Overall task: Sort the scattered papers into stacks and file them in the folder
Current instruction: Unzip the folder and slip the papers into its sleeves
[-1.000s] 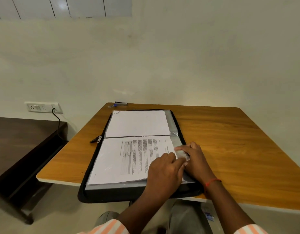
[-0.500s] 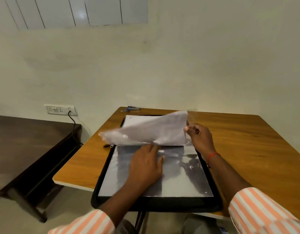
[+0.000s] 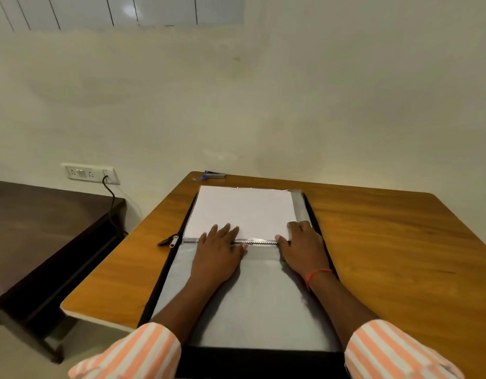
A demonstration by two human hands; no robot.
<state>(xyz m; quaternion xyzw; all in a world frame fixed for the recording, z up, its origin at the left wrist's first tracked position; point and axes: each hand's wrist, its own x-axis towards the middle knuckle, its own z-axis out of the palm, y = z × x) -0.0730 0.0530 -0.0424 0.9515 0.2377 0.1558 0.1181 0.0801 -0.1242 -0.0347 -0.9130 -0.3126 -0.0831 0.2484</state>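
Observation:
A black zip folder [image 3: 263, 359] lies open on the wooden table. Its far half holds a clear sleeve with white paper [image 3: 242, 209] showing its blank side. The near half shows an empty grey plastic sleeve [image 3: 263, 310]. My left hand [image 3: 217, 255] lies flat across the spine, fingers spread onto the lower edge of the white page. My right hand [image 3: 304, 247] rests flat at the page's lower right corner, fingers straight. Neither hand grips anything.
The wooden table [image 3: 386, 255] stands against a cream wall. A blue stapler [image 3: 214, 175] sits at its far edge. The folder's zip pull [image 3: 169, 241] lies left of the spine. A dark low table [image 3: 45, 228] and a wall socket [image 3: 90, 173] with a plugged cable are at the left.
The printed sleeve on the near half was lifted by my right hand and turned over onto the far half. Both hands now lie flat on it near the spine.

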